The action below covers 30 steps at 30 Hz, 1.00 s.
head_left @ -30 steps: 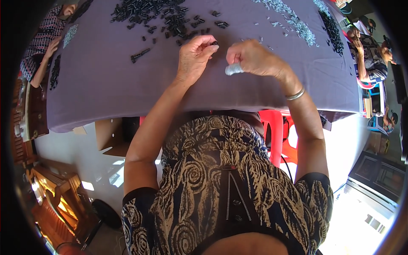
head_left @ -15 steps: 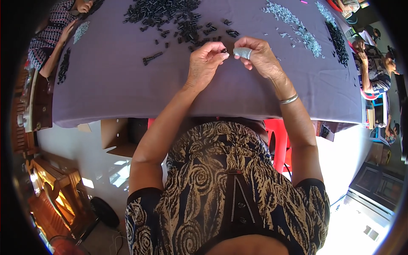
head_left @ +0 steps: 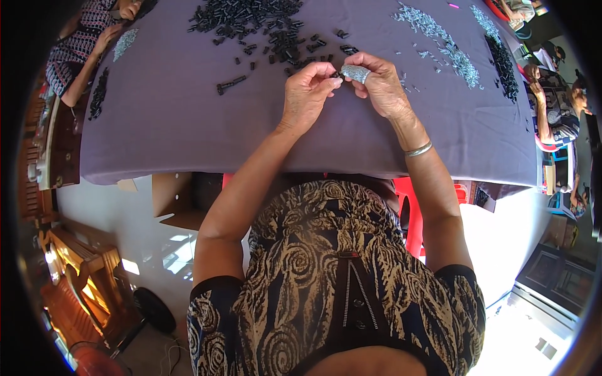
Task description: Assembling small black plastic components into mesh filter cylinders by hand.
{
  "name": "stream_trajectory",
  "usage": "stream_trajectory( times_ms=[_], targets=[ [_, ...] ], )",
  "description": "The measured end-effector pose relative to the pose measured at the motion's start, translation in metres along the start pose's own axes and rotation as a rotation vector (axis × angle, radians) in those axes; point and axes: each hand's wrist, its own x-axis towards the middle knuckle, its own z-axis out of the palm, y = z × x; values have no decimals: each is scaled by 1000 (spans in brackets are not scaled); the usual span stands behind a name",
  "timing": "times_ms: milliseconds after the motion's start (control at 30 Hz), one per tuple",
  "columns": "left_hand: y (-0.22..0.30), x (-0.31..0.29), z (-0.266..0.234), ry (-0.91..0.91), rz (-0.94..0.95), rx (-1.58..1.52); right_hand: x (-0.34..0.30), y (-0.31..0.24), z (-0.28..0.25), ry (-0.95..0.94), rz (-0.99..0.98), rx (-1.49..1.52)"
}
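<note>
Over the middle of the purple-grey tablecloth [head_left: 251, 138], my left hand [head_left: 306, 97] pinches a small black part [head_left: 337, 76] between thumb and fingers. My right hand [head_left: 387, 91], with a silver-grey wrap [head_left: 355, 73] on one digit, is closed and meets the left fingertips at that part. Whatever the right fingers hold is hidden. Beyond my hands spreads a heap of small black cylindrical parts [head_left: 251, 25]. A longer black piece [head_left: 231, 85] lies left of my left hand. Small silvery pieces [head_left: 445, 47] are strewn to the far right.
At the far left, another person's hand [head_left: 106, 39] is by a silvery pile [head_left: 125, 45]; a black pile [head_left: 98, 94] lies nearer. Another black pile [head_left: 501, 69] lines the right edge, with other people beyond. Below the table are a cardboard box [head_left: 168, 200] and a red plastic seat [head_left: 412, 216].
My hands have come together: the right has moved left, so its wrapped digit now meets the black part in my left fingers. The whole view has shifted slightly.
</note>
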Motion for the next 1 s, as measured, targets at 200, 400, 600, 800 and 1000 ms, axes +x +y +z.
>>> stream_trajectory(
  times_ms=[200,400,600,800,1000],
  targets=[
    [-2,0,-1,2,0,-9,-1,1,2,-13,-20,-26],
    [-4,0,-1,-2,17,4,3,2,0,-43,36,0],
    [-2,-1,1,5,47,-43,4,-3,-3,-99,229,87],
    [-2,0,0,15,33,-49,2,-5,2,-77,222,207],
    [0,0,4,43,12,-7,2,1,6,-2,-27,-306]
  ],
)
